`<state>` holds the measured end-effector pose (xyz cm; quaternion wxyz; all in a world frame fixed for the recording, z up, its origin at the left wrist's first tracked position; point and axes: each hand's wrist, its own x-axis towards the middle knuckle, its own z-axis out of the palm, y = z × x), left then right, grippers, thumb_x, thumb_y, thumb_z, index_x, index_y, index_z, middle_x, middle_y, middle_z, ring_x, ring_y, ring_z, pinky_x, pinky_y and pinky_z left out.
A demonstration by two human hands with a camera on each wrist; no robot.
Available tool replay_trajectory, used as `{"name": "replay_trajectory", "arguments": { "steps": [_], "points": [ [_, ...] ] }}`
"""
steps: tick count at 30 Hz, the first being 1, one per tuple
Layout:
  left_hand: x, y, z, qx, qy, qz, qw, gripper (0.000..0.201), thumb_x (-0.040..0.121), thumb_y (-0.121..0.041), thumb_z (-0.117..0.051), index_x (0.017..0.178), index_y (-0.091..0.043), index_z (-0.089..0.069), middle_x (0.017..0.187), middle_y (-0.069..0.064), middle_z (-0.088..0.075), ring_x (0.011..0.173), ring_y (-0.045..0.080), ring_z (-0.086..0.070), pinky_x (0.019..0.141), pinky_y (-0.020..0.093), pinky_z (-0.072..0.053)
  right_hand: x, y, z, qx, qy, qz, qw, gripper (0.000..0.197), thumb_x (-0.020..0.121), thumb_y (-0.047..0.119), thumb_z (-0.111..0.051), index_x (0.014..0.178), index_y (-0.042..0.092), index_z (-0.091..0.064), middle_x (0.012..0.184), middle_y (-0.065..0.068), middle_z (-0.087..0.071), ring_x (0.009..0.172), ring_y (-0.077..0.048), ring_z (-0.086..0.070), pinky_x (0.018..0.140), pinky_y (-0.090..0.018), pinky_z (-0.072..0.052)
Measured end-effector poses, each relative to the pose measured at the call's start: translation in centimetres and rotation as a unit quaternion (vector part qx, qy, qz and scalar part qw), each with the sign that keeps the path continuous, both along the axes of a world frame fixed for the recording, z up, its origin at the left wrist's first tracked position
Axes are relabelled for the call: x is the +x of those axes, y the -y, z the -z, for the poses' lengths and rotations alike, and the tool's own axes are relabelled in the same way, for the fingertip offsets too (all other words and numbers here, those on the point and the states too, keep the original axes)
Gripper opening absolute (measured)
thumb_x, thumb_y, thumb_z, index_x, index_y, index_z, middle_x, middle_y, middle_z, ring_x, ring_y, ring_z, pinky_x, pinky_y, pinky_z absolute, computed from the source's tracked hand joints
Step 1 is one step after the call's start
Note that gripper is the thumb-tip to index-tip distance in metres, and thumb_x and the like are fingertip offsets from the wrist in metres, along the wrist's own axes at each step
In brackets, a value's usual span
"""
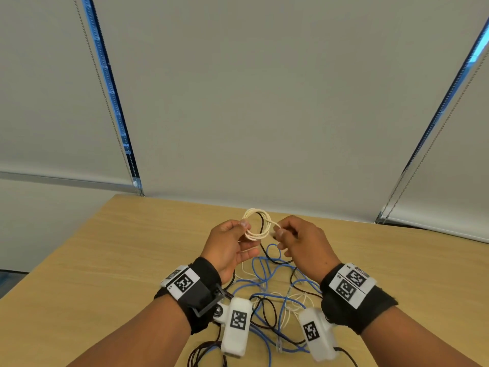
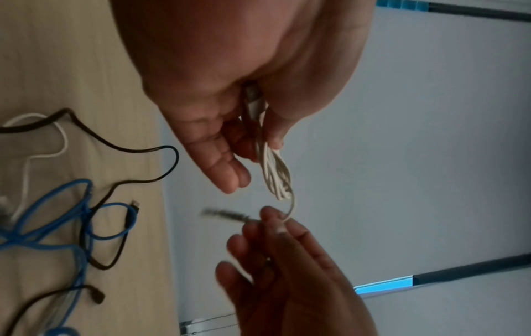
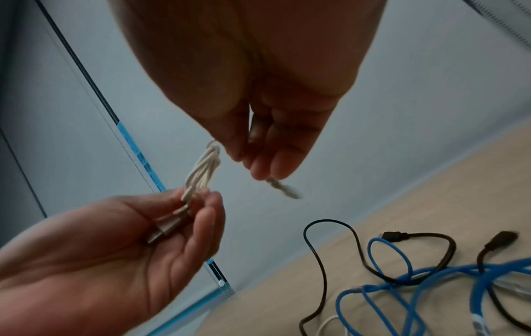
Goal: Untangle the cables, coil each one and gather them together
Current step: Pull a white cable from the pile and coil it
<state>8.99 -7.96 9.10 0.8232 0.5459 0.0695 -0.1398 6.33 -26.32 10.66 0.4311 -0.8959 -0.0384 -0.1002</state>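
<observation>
Seen from the head camera, a person holds a small white cable coil (image 1: 258, 225) in the air above the middle of the wooden table (image 1: 105, 247), toward its far edge. The left hand (image 1: 229, 243) pinches one side of the loops between thumb and fingers; the right hand (image 1: 299, 242) pinches the other side. Below the wrists, toward the near edge, a blue cable (image 1: 267, 276), a black cable (image 1: 264, 311) and a thin white cable (image 1: 291, 303) lie knotted together.

From the left wrist, the left hand's fingers (image 2: 227, 172) close on the bundled loops, a metal plug (image 2: 252, 95) tucked against the palm, while the right hand's fingertips (image 2: 273, 218) pinch the free tail just before its end plug (image 2: 224, 214), which is blurred.

From the right wrist, the tail plug (image 3: 284, 188) pokes out past the right hand's fingers (image 3: 270, 163), and the loops fan loosely between the two hands.

Nothing binds the coil. A slackened pinch on either side would likely let the loops spring apart, and a dropped coil could land in the tangle below and snag again. Pulling hard on the short tail may draw the turns tight or kink them.
</observation>
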Motion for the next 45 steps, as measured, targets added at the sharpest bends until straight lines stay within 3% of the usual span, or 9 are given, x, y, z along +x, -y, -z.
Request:
{"name": "replay_trajectory", "arguments": {
  "steps": [4, 8, 12, 21, 26, 33, 37, 39, 45],
  "points": [
    [-0.6, 0.3, 0.7, 0.021, -0.005, 0.017, 1.000, 0.018, 0.106, -0.017, -0.051, 0.094, -0.009, -0.063, 0.091, 0.011, -0.071, 0.081, 0.025, -0.073, 0.068, 0.037, -0.060, 0.0, -0.9, 0.2, 0.178, -0.015, -0.028, 0.984, 0.017, 0.103, 0.014, -0.050, 0.095, 0.017, -0.065, 0.084, 0.000, -0.075, 0.076, -0.012, -0.072, 0.071, -0.031, -0.060],
    [-0.7, 0.3, 0.3, -0.033, 0.038, -0.011, 0.999, 0.017, 0.105, -0.015, -0.052, 0.097, -0.007, -0.064, 0.093, 0.008, -0.075, 0.082, 0.021, -0.075, 0.070, 0.034, -0.060, -0.1, -0.9, 0.5, 0.383, -0.103, -0.045, 0.917, 0.017, 0.104, 0.009, -0.047, 0.100, 0.007, -0.063, 0.083, -0.011, -0.072, 0.073, -0.020, -0.069, 0.068, -0.033, -0.059],
    [-1.0, -0.1, -0.2, -0.066, 0.065, 0.018, 0.996, 0.019, 0.102, -0.016, -0.056, 0.094, -0.014, -0.073, 0.089, 0.008, -0.074, 0.080, 0.019, -0.074, 0.065, 0.031, -0.060, -0.4, -0.6, 1.2, 0.463, -0.174, -0.079, 0.865, 0.020, 0.105, 0.009, -0.047, 0.100, 0.006, -0.066, 0.082, -0.014, -0.069, 0.067, -0.021, -0.065, 0.067, -0.034, -0.060],
    [-1.0, 0.1, -0.5, -0.058, 0.109, 0.046, 0.991, 0.020, 0.102, -0.017, -0.054, 0.092, -0.018, -0.071, 0.094, 0.009, -0.071, 0.081, 0.018, -0.059, 0.068, 0.029, -0.040, -0.4, -1.1, 1.3, 0.411, -0.195, -0.093, 0.886, 0.019, 0.102, 0.009, -0.052, 0.108, -0.003, -0.066, 0.078, -0.009, -0.068, 0.061, -0.016, -0.062, 0.064, -0.033, -0.059],
    [-1.2, 0.0, -0.7, -0.017, 0.145, 0.089, 0.985, 0.023, 0.099, -0.024, -0.054, 0.080, -0.016, -0.064, 0.105, 0.012, -0.076, 0.093, 0.021, -0.065, 0.082, 0.037, -0.040, -0.3, -1.1, 1.6, 0.338, -0.181, -0.054, 0.922, 0.021, 0.102, 0.013, -0.054, 0.109, -0.003, -0.066, 0.072, -0.005, -0.065, 0.057, -0.014, -0.058, 0.059, -0.032, -0.056],
    [-1.2, -0.2, -1.1, 0.021, 0.213, 0.114, 0.970, 0.023, 0.100, -0.036, -0.053, 0.089, -0.018, -0.060, 0.090, 0.018, -0.076, 0.093, 0.030, -0.070, 0.092, 0.039, -0.048, -0.4, -1.3, 1.3, 0.296, -0.161, -0.047, 0.940, 0.019, 0.102, 0.012, -0.053, 0.106, 0.004, -0.069, 0.072, -0.005, -0.064, 0.057, -0.014, -0.057, 0.060, -0.032, -0.053],
    [-1.0, 0.2, -1.3, 0.089, 0.244, 0.067, 0.963, 0.029, 0.101, -0.038, -0.049, 0.098, -0.012, -0.061, 0.097, 0.013, -0.077, 0.099, 0.040, -0.066, 0.100, 0.058, -0.044, -0.7, -1.2, 1.2, 0.303, -0.151, -0.078, 0.938, 0.020, 0.102, 0.008, -0.052, 0.106, 0.010, -0.072, 0.074, -0.004, -0.066, 0.059, -0.012, -0.058, 0.062, -0.032, -0.053],
    [-0.9, 0.2, -1.5, 0.108, 0.242, 0.059, 0.962, 0.032, 0.100, -0.039, -0.049, 0.098, -0.010, -0.065, 0.087, 0.009, -0.073, 0.088, 0.031, -0.064, 0.101, 0.061, -0.044, -0.9, -1.3, 0.9, 0.260, -0.161, -0.115, 0.945, 0.020, 0.101, 0.007, -0.054, 0.099, 0.012, -0.073, 0.077, -0.002, -0.070, 0.062, -0.012, -0.060, 0.062, -0.030, -0.053],
    [-0.2, -0.3, -1.3, 0.173, 0.238, 0.059, 0.954, 0.027, 0.104, -0.023, -0.051, 0.087, -0.015, -0.070, 0.072, 0.000, -0.064, 0.073, 0.007, -0.060, 0.084, 0.032, -0.045, 0.0, 0.4, -0.8, 0.181, -0.118, -0.062, 0.974, 0.025, 0.093, 0.009, -0.060, 0.110, 0.025, -0.068, 0.094, 0.000, -0.067, 0.075, -0.012, -0.066, 0.064, -0.028, -0.055]
  ]
}}
